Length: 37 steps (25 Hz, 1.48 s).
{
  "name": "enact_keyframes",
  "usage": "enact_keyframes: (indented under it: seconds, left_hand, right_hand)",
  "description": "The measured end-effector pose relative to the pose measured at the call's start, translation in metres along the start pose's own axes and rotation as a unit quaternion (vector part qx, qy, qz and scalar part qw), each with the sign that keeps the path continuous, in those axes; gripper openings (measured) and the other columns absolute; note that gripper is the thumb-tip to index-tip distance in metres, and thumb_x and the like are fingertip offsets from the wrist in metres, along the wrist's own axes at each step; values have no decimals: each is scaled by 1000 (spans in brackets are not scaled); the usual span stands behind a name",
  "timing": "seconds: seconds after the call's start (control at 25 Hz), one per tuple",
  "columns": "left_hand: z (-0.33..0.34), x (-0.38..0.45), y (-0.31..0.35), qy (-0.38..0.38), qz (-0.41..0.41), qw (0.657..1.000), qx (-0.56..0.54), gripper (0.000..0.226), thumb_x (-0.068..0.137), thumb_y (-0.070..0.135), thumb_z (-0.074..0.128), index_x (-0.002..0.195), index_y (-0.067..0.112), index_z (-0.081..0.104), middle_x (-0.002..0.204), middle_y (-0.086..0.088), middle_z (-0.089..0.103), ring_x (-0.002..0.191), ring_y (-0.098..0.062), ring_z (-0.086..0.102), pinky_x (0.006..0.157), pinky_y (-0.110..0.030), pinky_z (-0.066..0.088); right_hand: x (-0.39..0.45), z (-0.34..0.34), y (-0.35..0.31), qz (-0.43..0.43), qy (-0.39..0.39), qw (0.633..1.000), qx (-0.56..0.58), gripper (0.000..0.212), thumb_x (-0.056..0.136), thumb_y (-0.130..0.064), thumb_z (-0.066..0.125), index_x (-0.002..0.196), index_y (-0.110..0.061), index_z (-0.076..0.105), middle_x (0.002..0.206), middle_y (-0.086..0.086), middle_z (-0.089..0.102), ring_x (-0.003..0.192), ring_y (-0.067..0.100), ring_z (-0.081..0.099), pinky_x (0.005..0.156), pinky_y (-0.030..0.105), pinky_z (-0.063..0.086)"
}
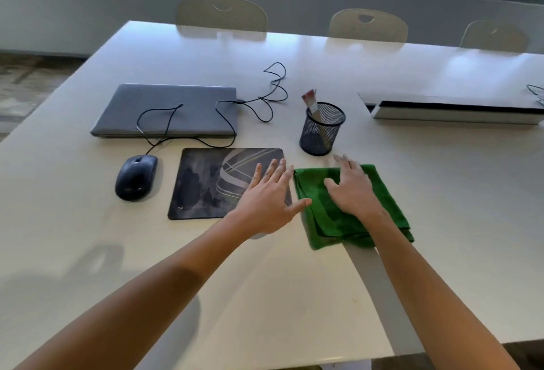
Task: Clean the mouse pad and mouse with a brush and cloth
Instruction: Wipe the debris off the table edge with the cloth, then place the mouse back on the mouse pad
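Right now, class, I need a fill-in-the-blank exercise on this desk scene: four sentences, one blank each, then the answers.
1. The right hand lies flat on the folded ____ cloth.
2. The left hand is over the mouse ____, at its right edge.
3. The mouse sits on the table to the ____ of the mouse pad.
4. The laptop's lid is ____.

Answers: green; pad; left; closed

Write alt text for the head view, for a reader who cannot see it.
Two open hands reach over a white table: the left hand above a dark mouse pad, the right hand flat on a folded green cloth. A black mouse lies left of the pad.
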<state>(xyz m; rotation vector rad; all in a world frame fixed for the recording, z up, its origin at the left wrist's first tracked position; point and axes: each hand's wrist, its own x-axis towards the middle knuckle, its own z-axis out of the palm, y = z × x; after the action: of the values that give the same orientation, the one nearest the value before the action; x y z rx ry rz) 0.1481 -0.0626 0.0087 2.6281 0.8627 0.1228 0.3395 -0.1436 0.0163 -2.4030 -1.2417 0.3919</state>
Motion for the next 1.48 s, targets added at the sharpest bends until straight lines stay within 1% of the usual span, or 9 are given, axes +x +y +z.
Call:
enact_keyframes:
  seconds: [0.12, 0.32, 0.56, 0.96, 1.08, 1.16, 1.24, 1.32, 1.48]
  left_hand:
    - [-14, -20, -37, 16, -76, 997, -9, 90, 96, 75, 24, 162, 19, -2, 169, -3, -11, 152, -16, -22, 121, -40, -20]
    - [-32, -44, -87, 0, -206, 978, -37, 109, 81, 87, 35, 162, 24, -3, 168, -6, -14, 153, -24, -22, 120, -52, -16]
    - [-35, -69, -114, 2, -174, 982, -73, 120, 70, 82, 64, 162, 29, 8, 170, -1, -9, 154, -19, -16, 124, -45, -6]
    - [-45, -87, -132, 6, -170, 981, -90, 101, 78, 68, 70, 159, 29, 23, 169, 2, 6, 155, -16, -3, 123, -40, 7]
    - [-52, -93, -130, 144, -161, 965, -149, 78, 84, 56, 73, 149, 22, 45, 162, -3, 33, 150, -22, 26, 119, -41, 28]
    - [-61, -97, -135, 311, -180, 917, -171, 57, 88, 40, 75, 136, 15, 58, 146, -5, 53, 135, -23, 48, 108, -20, 38]
    - [-72, -103, -146, 397, -224, 871, -182, 48, 89, 30, 75, 132, 13, 61, 135, -4, 59, 124, -21, 55, 89, 0, 34]
    - [-78, -105, -157, 379, -267, 865, -195, 56, 90, 28, 74, 140, 12, 53, 139, -8, 55, 127, -23, 51, 87, -3, 35]
    - [-77, -109, -172, 296, -305, 862, -276, 78, 86, 30, 78, 151, 15, 38, 141, -9, 52, 125, -25, 54, 102, -31, 48]
  right_hand:
    - [-1, 9, -41, -70, 62, 991, 92, 60, 95, -28, 61, 149, -14, 38, 151, 7, 43, 141, 24, 36, 119, 37, 28]
    - [11, 39, -97, -59, -61, 993, 83, 76, 91, -40, 67, 151, -8, 32, 152, 13, 40, 142, 28, 34, 119, 41, 29]
    - [20, 52, -119, -30, -53, 998, 0, 92, 83, -50, 74, 149, -4, 30, 151, 17, 38, 141, 34, 31, 116, 41, 24]
    - [17, 56, -135, -23, -74, 996, -43, 95, 80, -52, 77, 147, -3, 31, 146, 19, 39, 137, 35, 34, 114, 41, 28]
    - [14, 53, -152, -63, -61, 995, -50, 90, 83, -51, 73, 147, -2, 33, 146, 18, 41, 137, 34, 33, 115, 42, 26]
    - [7, 60, -173, -111, -64, 991, 25, 84, 86, -47, 72, 150, -7, 34, 148, 15, 41, 138, 31, 35, 115, 41, 28]
    - [-3, 78, -199, -157, -104, 977, 98, 77, 88, -40, 71, 150, -12, 36, 149, 10, 42, 137, 26, 39, 115, 38, 32]
    - [-11, 99, -224, -182, -160, 959, 146, 70, 91, -34, 70, 149, -15, 37, 148, 8, 45, 134, 24, 45, 112, 37, 40]
    - [-20, 128, -258, -161, -238, 926, 247, 57, 96, -15, 60, 148, -15, 37, 142, 5, 54, 129, 21, 54, 101, 26, 48]
